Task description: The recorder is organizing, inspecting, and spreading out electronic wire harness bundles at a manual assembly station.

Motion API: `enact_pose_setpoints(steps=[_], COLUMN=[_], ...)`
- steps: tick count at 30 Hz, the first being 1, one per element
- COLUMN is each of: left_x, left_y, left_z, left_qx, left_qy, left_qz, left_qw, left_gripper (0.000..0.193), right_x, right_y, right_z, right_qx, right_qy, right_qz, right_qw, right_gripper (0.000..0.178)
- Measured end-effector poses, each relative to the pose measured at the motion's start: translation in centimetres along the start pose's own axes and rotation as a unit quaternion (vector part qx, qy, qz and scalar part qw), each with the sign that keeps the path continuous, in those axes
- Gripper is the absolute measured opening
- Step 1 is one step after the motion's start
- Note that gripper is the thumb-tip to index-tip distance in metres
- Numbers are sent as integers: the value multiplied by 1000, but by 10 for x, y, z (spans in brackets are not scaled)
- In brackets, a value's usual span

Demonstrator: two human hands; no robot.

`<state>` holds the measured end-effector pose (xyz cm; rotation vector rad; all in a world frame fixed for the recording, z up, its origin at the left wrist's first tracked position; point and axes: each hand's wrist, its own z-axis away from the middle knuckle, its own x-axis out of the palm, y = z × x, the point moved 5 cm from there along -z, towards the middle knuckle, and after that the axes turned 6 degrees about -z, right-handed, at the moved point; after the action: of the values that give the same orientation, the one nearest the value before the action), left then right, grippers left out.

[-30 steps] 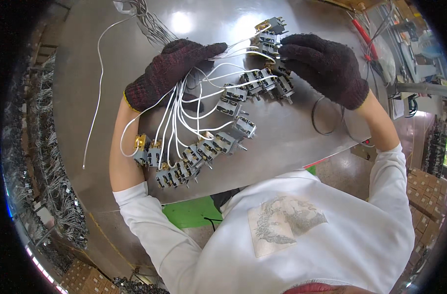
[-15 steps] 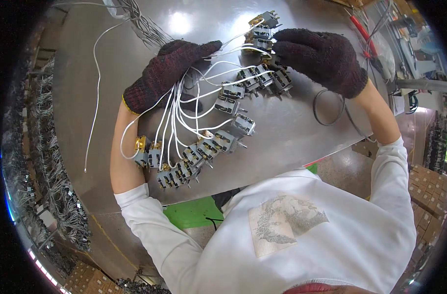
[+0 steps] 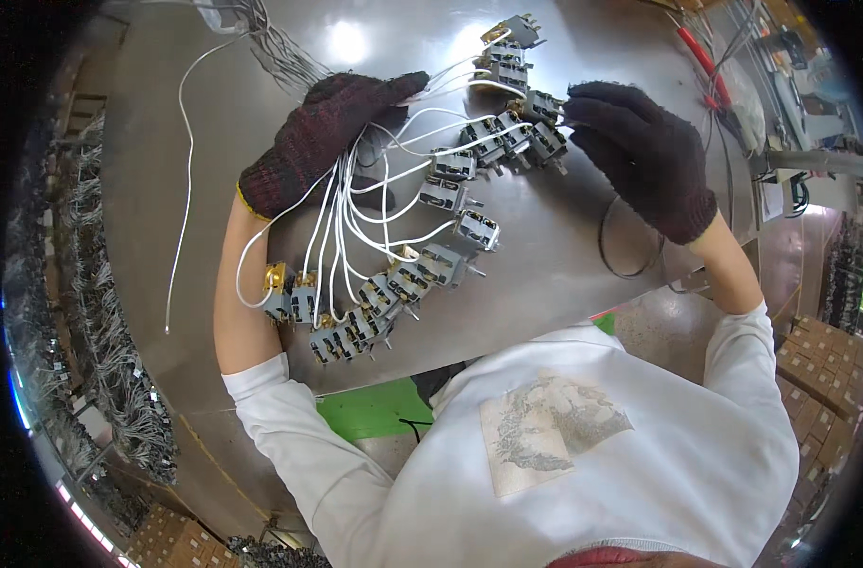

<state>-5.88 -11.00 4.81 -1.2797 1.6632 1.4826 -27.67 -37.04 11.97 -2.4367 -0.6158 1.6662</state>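
Tabletop point(image 3: 545, 246) gleams beneath wired components point(image 3: 440, 262), cartons point(image 3: 819, 379) stacked at right.

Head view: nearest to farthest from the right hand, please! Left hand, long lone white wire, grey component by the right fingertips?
From the right hand:
1. Grey component, just left
2. Left hand, farther left
3. Long white wire, far left

Metal counter point(image 3: 545, 256) reflecting white light point(image 3: 346, 43), green floor patch point(image 3: 370, 409) showing past its near edge, cardboard boxes point(image 3: 818, 364) standing stacked at right
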Motion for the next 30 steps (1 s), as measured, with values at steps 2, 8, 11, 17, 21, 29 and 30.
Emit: enact_pose_setpoints(steps=[2, 8, 11, 17, 21, 29, 30], left_x=[0, 0, -3, 8, 13, 13, 12], left_y=[0, -3, -4, 2, -1, 5, 5], left_z=[-1, 4, 5, -8, -11, -10, -10], left_qx=[6, -1, -13, -5, -45, -25, -18], left_qy=[2, 29, 59, 132, 86, 117, 130], left_qz=[-10, -60, -30, -114, -120, -181, -179], left_qw=[1000, 998, 998, 985, 988, 976, 975], left_gripper=[62, 62, 66, 67, 71, 74, 75], right_x=[-1, -5, -3, -18, -12, -11, -12], right_y=[1, 8, 12, 19, 14, 6, 7], right_z=[0, -17, -29, -29, -27, -35, -38], right_qx=[-24, -95, -95, 59, 40, -79, -93], right_qy=[-28, -65, -65, -5, -29, -87, -90], right_qz=[65, 65, 95, -100, -31, 170, 166], right_qw=[997, 991, 989, 993, 998, 978, 978], right_gripper=[33, 38, 35, 24, 27, 32, 33])
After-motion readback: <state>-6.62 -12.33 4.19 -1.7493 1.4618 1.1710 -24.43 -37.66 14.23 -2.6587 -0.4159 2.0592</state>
